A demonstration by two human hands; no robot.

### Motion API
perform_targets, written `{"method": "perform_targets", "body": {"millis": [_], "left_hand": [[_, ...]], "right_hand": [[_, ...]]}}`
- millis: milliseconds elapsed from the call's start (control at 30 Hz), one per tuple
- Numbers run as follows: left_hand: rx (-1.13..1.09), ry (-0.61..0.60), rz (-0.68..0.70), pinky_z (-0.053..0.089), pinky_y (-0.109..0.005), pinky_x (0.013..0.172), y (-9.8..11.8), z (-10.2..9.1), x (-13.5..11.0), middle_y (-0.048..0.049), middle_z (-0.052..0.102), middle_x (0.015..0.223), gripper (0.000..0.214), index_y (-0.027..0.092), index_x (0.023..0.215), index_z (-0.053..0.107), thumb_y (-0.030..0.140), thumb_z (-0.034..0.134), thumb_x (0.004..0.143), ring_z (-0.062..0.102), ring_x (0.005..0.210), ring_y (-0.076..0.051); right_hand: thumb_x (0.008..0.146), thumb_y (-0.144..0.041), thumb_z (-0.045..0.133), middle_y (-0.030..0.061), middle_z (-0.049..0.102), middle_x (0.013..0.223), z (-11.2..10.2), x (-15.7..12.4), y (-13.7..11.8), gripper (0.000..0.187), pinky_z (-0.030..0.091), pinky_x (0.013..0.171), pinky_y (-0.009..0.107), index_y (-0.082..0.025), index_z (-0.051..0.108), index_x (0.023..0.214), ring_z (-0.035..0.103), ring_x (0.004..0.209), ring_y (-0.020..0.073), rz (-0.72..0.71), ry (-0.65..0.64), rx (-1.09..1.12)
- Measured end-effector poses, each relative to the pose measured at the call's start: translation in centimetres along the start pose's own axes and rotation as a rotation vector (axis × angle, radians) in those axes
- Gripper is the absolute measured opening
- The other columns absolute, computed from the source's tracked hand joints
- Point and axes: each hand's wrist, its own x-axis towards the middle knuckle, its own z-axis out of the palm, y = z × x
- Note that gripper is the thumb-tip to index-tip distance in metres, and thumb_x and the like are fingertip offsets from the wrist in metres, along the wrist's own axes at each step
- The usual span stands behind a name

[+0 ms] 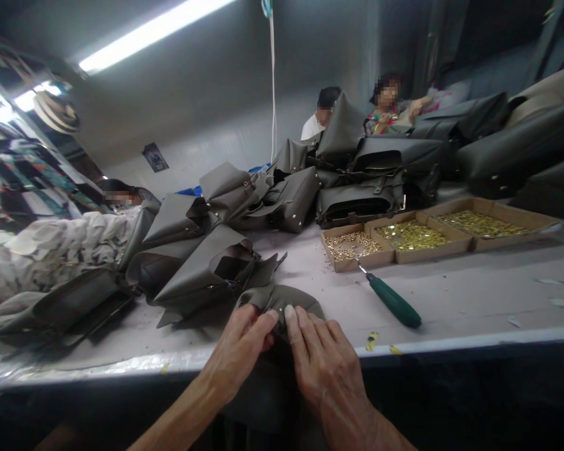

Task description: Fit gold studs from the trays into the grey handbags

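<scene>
A dark olive handbag (289, 295) hangs over the table's front edge, its upper part lying on the tabletop. My left hand (249, 338) grips its edge, thumb on top and fingers curled beneath. From the right, my right hand (322, 351) presses on the same bag, fingers together and tips near the left thumb. A small shiny metal piece shows between the fingertips, too small to name surely. To the right lies a screwdriver-like tool with a green handle (395, 302), its metal tip against a cardboard tray of small gold studs (388, 257).
More cardboard trays (472, 243) of gold metal parts stand at the right. Olive bags (207, 266) are heaped along the table (451, 307). Pale cloth-like bundles (70, 244) fill the left. Several people sit behind the heap, one in a white top (311, 127).
</scene>
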Motion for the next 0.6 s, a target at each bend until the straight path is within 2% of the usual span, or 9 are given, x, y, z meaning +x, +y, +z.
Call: {"method": "perform_targets", "body": {"millis": [100,267,367,467,533,600], "left_hand": [[-0.121,0.062,-0.032,0.045,-0.024,0.060,0.1,0.2,0.4,0.0030,0.048,0.068,0.034,0.017,0.067,0.049,0.048,0.061,0.075,0.048,0.065,-0.012],[-0.351,0.112,-0.203,0.051,-0.026,0.066,2.2,0.2,1.0,0.0037,0.052,0.074,0.048,0.017,0.075,0.054,0.049,0.081,0.050,0.052,0.072,-0.015],[-0.372,0.016,-0.184,0.051,-0.025,0.067,2.8,0.6,2.9,0.0033,0.054,0.079,0.048,0.018,0.079,0.058,0.048,0.082,0.051,0.053,0.075,-0.015],[-0.320,-0.135,-0.121,0.049,-0.024,0.063,2.5,1.3,5.2,0.0029,0.052,0.071,0.042,0.017,0.069,0.056,0.053,0.076,0.059,0.051,0.068,-0.013],[-0.264,-0.215,-0.095,0.048,-0.025,0.060,2.1,1.4,6.1,0.0021,0.049,0.064,0.043,0.018,0.062,0.053,0.057,0.071,0.063,0.050,0.063,-0.014],[-0.201,-0.231,-0.087,0.049,-0.028,0.059,1.6,1.2,6.2,-0.0001,0.051,0.062,0.045,0.018,0.060,0.054,0.060,0.070,0.062,0.051,0.062,-0.016]], "right_hand": [[0.087,0.000,0.027,0.0245,0.067,0.101,0.0,0.7,-0.4,0.043,0.056,0.065,0.040,0.005,0.065,0.107,0.067,0.080,0.0295,0.033,0.014,-0.018],[0.089,-0.004,0.028,0.0250,0.067,0.102,-1.7,2.2,0.6,0.041,0.057,0.061,0.035,0.005,0.062,0.111,0.069,0.077,0.0272,0.077,0.059,0.036],[0.096,-0.023,0.037,0.0214,0.066,0.109,-2.4,2.7,2.0,0.040,0.058,0.069,0.033,0.002,0.057,0.119,0.068,0.086,0.0253,0.141,0.074,0.110],[0.097,-0.036,0.038,0.0162,0.068,0.106,-2.4,2.5,5.0,0.044,0.058,0.075,0.030,-0.003,0.057,0.120,0.067,0.090,0.0220,0.222,-0.038,0.296],[0.096,-0.031,0.042,0.0098,0.071,0.096,-2.2,2.5,8.3,0.034,0.056,0.072,0.026,-0.009,0.061,0.112,0.068,0.082,0.0175,0.316,-0.146,0.452],[0.093,-0.021,0.048,0.0035,0.071,0.086,-1.9,3.1,12.4,0.020,0.053,0.068,0.023,-0.014,0.065,0.102,0.066,0.073,0.0139,0.428,-0.230,0.484]]}}
